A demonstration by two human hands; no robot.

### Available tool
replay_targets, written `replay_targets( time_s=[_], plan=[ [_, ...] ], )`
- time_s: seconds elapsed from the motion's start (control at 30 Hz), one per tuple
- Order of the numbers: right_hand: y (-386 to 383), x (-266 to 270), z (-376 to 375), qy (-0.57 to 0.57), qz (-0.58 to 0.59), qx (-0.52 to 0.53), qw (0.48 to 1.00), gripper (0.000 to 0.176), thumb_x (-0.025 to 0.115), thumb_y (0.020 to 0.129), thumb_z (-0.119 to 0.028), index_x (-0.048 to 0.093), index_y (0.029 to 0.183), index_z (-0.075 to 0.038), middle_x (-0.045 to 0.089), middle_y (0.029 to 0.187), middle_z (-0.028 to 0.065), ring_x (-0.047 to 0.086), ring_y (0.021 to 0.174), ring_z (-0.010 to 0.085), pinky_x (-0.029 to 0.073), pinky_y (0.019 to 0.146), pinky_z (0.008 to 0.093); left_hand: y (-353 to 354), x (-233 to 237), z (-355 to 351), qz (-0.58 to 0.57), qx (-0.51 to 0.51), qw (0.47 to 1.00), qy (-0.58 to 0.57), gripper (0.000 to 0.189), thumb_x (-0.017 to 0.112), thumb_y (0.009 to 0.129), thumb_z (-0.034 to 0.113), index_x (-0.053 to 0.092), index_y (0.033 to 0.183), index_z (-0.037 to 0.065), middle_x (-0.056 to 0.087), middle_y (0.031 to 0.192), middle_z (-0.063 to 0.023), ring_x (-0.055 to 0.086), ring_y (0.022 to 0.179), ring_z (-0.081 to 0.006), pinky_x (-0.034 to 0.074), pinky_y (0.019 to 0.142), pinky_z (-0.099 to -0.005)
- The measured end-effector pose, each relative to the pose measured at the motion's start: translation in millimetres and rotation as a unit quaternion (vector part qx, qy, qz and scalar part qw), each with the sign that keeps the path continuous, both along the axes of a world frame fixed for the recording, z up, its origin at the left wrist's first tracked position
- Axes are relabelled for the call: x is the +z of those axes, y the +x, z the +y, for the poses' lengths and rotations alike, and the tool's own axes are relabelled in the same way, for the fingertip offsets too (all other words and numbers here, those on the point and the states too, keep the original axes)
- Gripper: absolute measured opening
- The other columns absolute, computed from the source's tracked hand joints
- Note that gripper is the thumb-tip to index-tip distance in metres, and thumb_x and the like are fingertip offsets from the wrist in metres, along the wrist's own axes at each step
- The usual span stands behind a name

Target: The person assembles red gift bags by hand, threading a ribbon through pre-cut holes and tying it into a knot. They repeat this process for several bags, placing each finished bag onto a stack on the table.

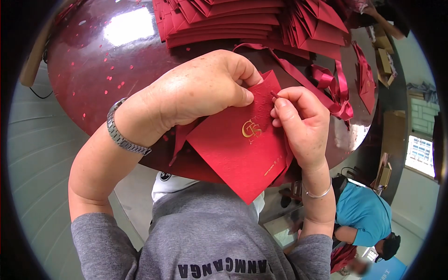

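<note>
Dark glossy table [84, 60]. Red paper bag [233, 156] tilted over table's near edge, flat, sharp-cornered, raised pattern near top. Left hand [210, 77] closed, thumb and fingers gripping bag's top edge. Right hand [305, 116] curled, fingertips pinching dark-red cord end [274, 94]. Gold letters [252, 129] mid-front; finer gold print [274, 167] lower down.

Workshop, stacked red bags [219, 25], co-worker nearby [364, 210]

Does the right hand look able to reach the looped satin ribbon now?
Probably yes: the satin ribbon lies on the tabletop just beside the right hand, with nothing apparent between them. That hand is pinching a thin red cord at the red paper bag, though, so it would likely need freeing first.
</note>
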State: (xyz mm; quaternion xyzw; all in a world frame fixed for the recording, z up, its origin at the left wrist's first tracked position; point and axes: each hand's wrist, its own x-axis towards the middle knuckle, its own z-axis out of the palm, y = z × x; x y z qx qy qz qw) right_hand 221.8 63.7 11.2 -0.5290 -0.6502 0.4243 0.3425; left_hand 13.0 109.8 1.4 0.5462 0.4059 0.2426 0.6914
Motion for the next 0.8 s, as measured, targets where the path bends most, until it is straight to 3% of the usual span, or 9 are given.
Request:
replay_targets(
  time_s=[0.17,0.3,0.37,0.8],
  plan=[
    [-0.5,-1.6,-1.5,-0.007,0.03,-0.001,1.0,0.011,0.059,0.094,-0.004,0.061,0.101,0.004,0.064,0.083,0.004,0.06,0.071,0.0072,0.05,0.065,0.02,5.0,-5.5,-5.8,-0.064,0.046,0.997,0.012,0.036,0.06,0.08,0.0,0.061,0.115,-0.008,0.069,0.093,-0.0117,0.063,0.086,-0.0149,0.05,0.079,-0.0275],
    [-0.5,-0.2,-2.4,-0.005,0.033,-0.008,0.999,0.011,0.059,0.094,-0.004,0.061,0.101,0.004,0.064,0.083,0.0046,0.06,0.072,0.0073,0.05,0.065,0.0199,3.9,0.5,-6.0,-0.049,0.026,0.998,0.012,0.041,0.058,0.08,-0.003,0.056,0.121,-0.008,0.069,0.098,-0.0127,0.063,0.088,-0.015,0.05,0.078,-0.0273],
    [0.9,-0.5,-3.5,-0.003,0.031,-0.009,0.999,0.011,0.059,0.094,-0.004,0.061,0.101,0.004,0.064,0.083,0.0047,0.06,0.071,0.0073,0.05,0.065,0.0197,4.7,2.9,-7.1,-0.067,0.018,0.998,0.008,0.048,0.052,0.082,-0.01,0.046,0.129,-0.005,0.066,0.102,-0.0099,0.063,0.093,-0.0128,0.051,0.085,-0.0252],
    [3.1,-2.7,-5.9,0.021,-0.029,-0.003,0.999,0.011,0.059,0.093,-0.004,0.061,0.101,0.004,0.063,0.083,0.0038,0.058,0.07,0.0066,0.048,0.064,0.0192,6.7,2.9,-8.5,-0.045,0.046,0.998,0.013,0.043,0.052,0.081,-0.012,0.049,0.123,-0.003,0.062,0.103,-0.0075,0.06,0.094,-0.0108,0.049,0.085,-0.0234]
  ],
)
